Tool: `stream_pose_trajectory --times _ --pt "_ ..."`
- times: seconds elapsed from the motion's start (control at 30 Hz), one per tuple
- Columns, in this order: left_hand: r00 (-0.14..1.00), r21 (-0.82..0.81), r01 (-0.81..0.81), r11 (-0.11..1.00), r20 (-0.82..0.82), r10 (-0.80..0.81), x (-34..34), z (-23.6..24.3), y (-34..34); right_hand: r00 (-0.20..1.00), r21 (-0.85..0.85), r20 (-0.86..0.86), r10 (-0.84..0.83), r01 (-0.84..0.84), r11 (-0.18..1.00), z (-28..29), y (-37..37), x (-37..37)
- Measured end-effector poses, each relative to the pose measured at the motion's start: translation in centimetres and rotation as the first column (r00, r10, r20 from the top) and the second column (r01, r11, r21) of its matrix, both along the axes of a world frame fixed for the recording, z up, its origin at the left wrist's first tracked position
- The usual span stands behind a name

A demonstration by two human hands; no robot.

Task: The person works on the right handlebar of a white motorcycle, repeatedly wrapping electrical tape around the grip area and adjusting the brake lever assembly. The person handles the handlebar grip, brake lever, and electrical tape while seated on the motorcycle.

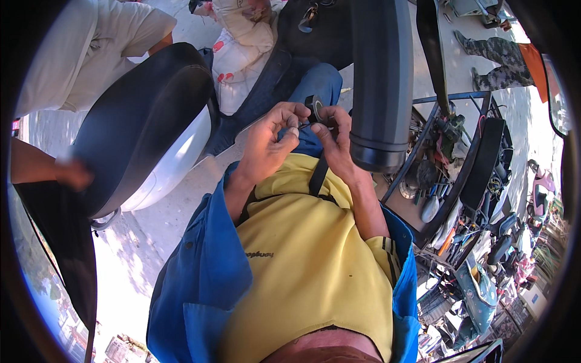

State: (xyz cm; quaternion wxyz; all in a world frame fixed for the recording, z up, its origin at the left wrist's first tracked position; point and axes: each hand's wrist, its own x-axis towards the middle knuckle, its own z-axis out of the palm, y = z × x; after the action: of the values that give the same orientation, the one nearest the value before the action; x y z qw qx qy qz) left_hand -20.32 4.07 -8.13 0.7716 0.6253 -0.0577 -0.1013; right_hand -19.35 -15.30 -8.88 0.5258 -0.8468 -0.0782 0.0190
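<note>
Close together in front of my yellow shirt, both hands are at work on a small roll of black tape. My right hand grips the roll between thumb and fingers. My left hand is closed in a pinch beside it, thumb against fingers; a small dark piece shows at its fingertips, too little of it to name. Below the hands a black strap runs down over the shirt. Just right of my right hand hangs a thick, dark, ribbed cylinder, part of the scooter.
The scooter's black seat and white side panel stand to the left. Beside it is a person in a white shirt, one blurred hand near the seat. A metal cart with tools stands right; camouflage trousers show beyond.
</note>
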Motion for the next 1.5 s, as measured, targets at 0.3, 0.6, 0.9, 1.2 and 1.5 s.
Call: stream_pose_trajectory --times 0.3,0.6,0.9,1.2,1.5 --pt "0.953 0.438 -0.163 0.884 0.303 0.026 0.6 0.6 -1.3 0.995 -0.176 0.084 -0.051 0.065 0.982 0.4 -0.1 -0.1" --pt "0.94 0.401 -0.176 0.899 0.338 0.033 0.6 -3.7 -1.9 0.982 -0.303 0.187 0.012 0.046 0.952 0.9 -0.6 -0.4" --pt "0.74 0.753 -0.481 0.449 0.623 -0.253 0.5 -5.0 -1.8 0.99 -0.248 0.129 0.047 -0.014 0.969 -3.6 0.0 0.2" --pt "0.833 0.813 -0.387 0.435 0.51 -0.213 0.0 -4.4 -2.4 1.0 -0.227 -0.016 0.024 -0.027 0.974 -4.1 0.0 0.6" --pt "0.824 0.826 -0.237 0.511 0.45 -0.344 0.3 -5.0 -1.8 0.963 0.033 -0.267 0.035 -0.027 0.999 -7.0 -1.0 0.4"
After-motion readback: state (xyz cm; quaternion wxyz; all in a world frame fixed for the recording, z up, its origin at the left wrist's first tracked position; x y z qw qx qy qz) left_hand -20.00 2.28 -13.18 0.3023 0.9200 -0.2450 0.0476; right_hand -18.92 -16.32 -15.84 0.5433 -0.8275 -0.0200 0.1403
